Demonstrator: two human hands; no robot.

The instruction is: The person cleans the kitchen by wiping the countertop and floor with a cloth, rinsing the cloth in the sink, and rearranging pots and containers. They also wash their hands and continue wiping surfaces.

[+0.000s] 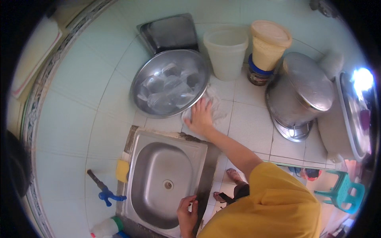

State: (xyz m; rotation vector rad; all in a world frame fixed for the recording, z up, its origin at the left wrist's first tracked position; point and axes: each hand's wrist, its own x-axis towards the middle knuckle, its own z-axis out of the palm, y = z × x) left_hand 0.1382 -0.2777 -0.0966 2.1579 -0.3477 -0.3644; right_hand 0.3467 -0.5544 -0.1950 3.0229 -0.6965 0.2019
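Note:
My right hand (201,117) lies palm down with its fingers spread on a crumpled white cloth (216,102) on the tiled counter. Beside it, a large round metal basin (140,110) leans with one side raised; clear plastic bags or wraps (171,89) lie inside. My left hand (187,212) is at the near rim of the stainless steel sink (160,166), fingers curled and thumb a little apart from them, with nothing visible in it. A yellow sponge (122,171) rests on the sink's far edge, near a blue faucet (107,195) on the wall.
Against the wall stand a square metal pan (169,32), a white plastic bucket (226,56) and a lidded cream tub (269,44) on a blue-rimmed container (259,73). A lidded metal pot (297,89) is farther right. A bottle (105,227) stands near the sink; a teal stool (342,190) is on the floor.

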